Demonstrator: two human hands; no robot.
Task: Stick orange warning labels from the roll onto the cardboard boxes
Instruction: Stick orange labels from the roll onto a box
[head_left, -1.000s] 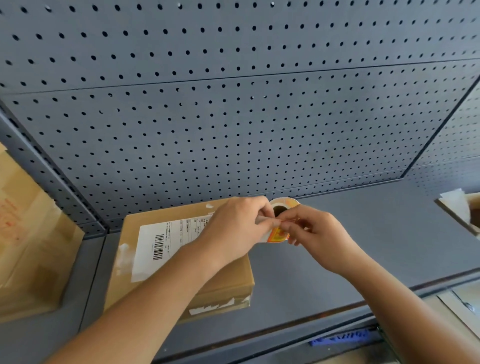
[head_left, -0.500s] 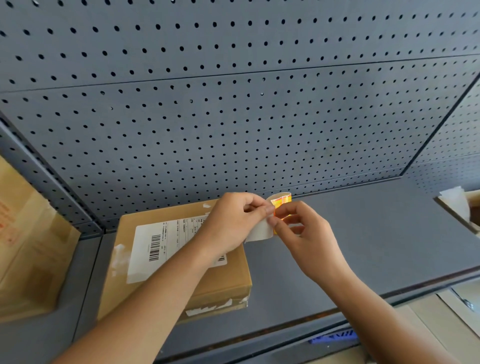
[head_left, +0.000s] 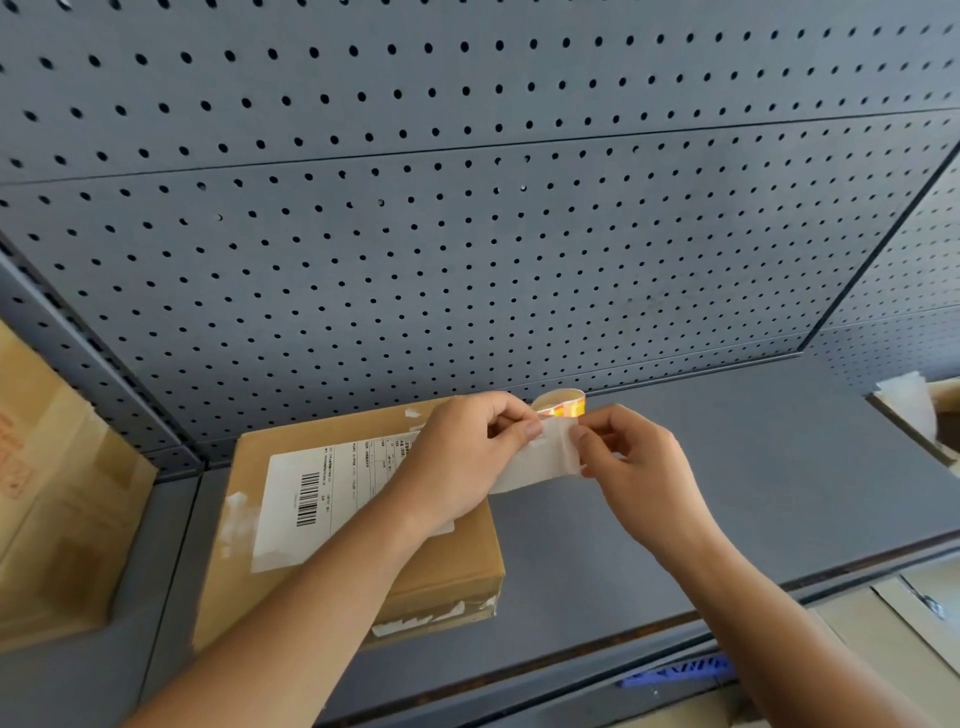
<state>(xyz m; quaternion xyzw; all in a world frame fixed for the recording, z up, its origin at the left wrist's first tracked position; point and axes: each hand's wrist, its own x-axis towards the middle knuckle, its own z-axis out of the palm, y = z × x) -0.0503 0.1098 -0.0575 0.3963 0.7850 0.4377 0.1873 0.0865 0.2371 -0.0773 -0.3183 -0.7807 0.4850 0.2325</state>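
Note:
A flat cardboard box (head_left: 457, 566) with a white barcode shipping label lies on the grey shelf (head_left: 753, 493). Above the box's far right corner my left hand (head_left: 467, 457) pinches the roll of orange warning labels (head_left: 563, 406), whose orange edge shows behind my fingers. A strip of white backing paper (head_left: 545, 460) hangs from the roll between both hands. My right hand (head_left: 634, 457) pinches the strip's right edge with thumb and forefinger. Whether a label is peeled free is hidden by the fingers.
A taller cardboard box (head_left: 57, 499) stands on the neighbouring shelf at the left. An open box with white paper (head_left: 914, 410) sits at the right edge. A grey pegboard wall (head_left: 467, 234) rises behind. The shelf's front edge (head_left: 623, 629) runs below my forearms.
The roll has turned so only its orange edge shows, and more white backing strip has been drawn out between my hands. Both hands stay above the box's far right corner.

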